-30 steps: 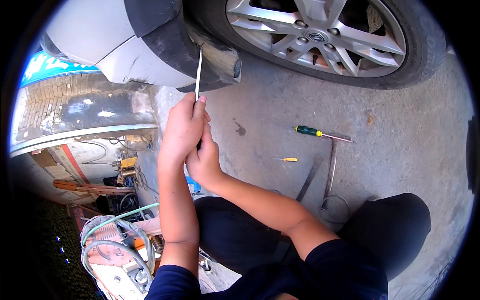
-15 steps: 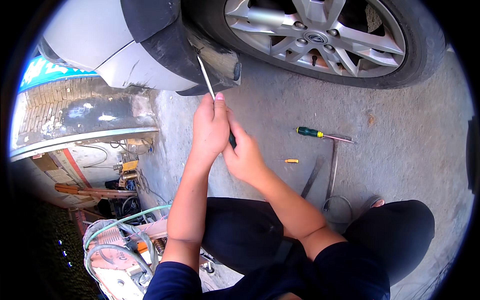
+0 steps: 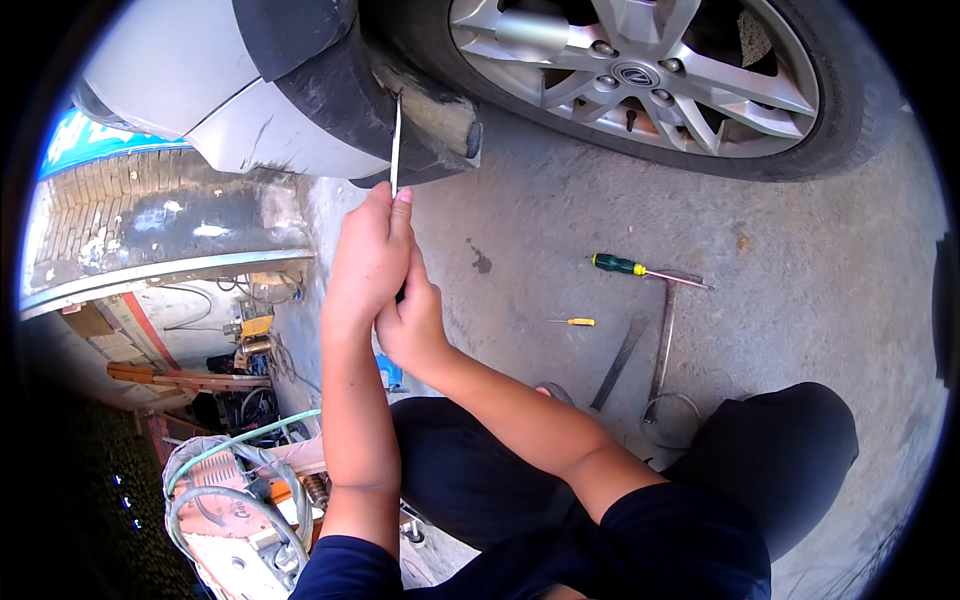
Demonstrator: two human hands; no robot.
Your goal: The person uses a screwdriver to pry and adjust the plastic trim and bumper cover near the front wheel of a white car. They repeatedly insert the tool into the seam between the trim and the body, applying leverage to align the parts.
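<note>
Both my hands grip one long screwdriver (image 3: 397, 150) with a pale metal shaft. My left hand (image 3: 370, 245) wraps its upper part, thumb pointing along the shaft. Against it, lower down, my right hand (image 3: 412, 320) closes round the handle, which is mostly hidden. The screwdriver's tip reaches the edge of the black wheel-arch trim (image 3: 340, 105), beside a scuffed, dirty piece (image 3: 435, 115) at the bumper's rear corner. This trim borders a scratched white car bumper (image 3: 270, 125).
A car wheel (image 3: 640, 75) stands at the top right. On the concrete lie a green-and-yellow screwdriver (image 3: 620, 264), a small yellow screwdriver (image 3: 580, 322), a flat metal bar (image 3: 620, 360) and a thin metal rod (image 3: 664, 350). A pink machine with cables (image 3: 225, 505) is at lower left.
Both hands have swung left with the screwdriver, whose shaft has gone from slanting to nearly upright in the picture. Its tip stays at the trim edge.
</note>
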